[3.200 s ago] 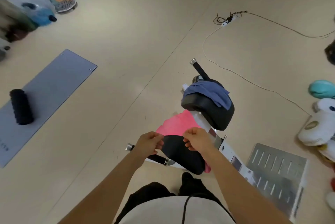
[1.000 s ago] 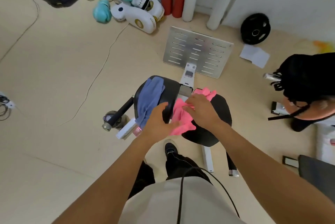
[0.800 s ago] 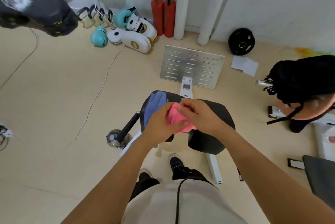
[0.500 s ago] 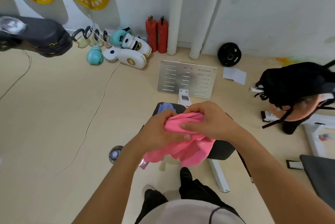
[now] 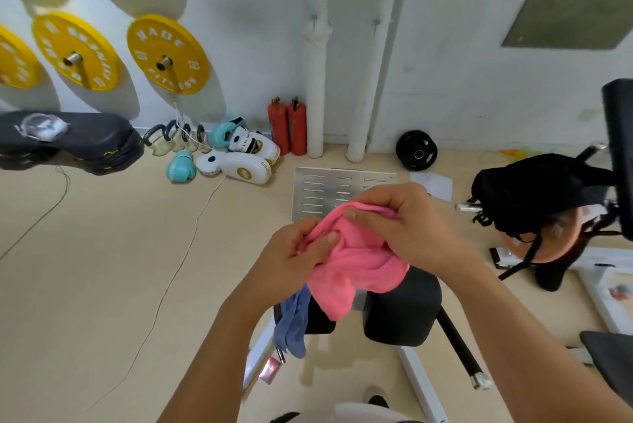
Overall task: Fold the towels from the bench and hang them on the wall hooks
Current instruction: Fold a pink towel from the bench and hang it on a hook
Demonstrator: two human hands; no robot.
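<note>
A bunched pink towel (image 5: 356, 268) is lifted in front of me, above the black padded bench (image 5: 404, 306). My left hand (image 5: 294, 258) grips its left edge with thumb and curled fingers. My right hand (image 5: 407, 220) grips its top fold from above. A blue towel (image 5: 293, 323) hangs over the bench's left pad, below my left hand. No wall hooks are plain to see on the white wall ahead.
Yellow and green weight plates (image 5: 168, 54) hang on the left wall. Boxing gloves (image 5: 239, 155), red cylinders (image 5: 287, 126), two white pipes (image 5: 317, 80) and a black plate (image 5: 416, 150) line the wall's foot. A black bag (image 5: 534, 196) sits at right, a metal footplate (image 5: 322, 190) ahead.
Both hands have raised the pink towel off the bench and higher toward the wall. My view has tilted up, showing more wall and the weight plates.
</note>
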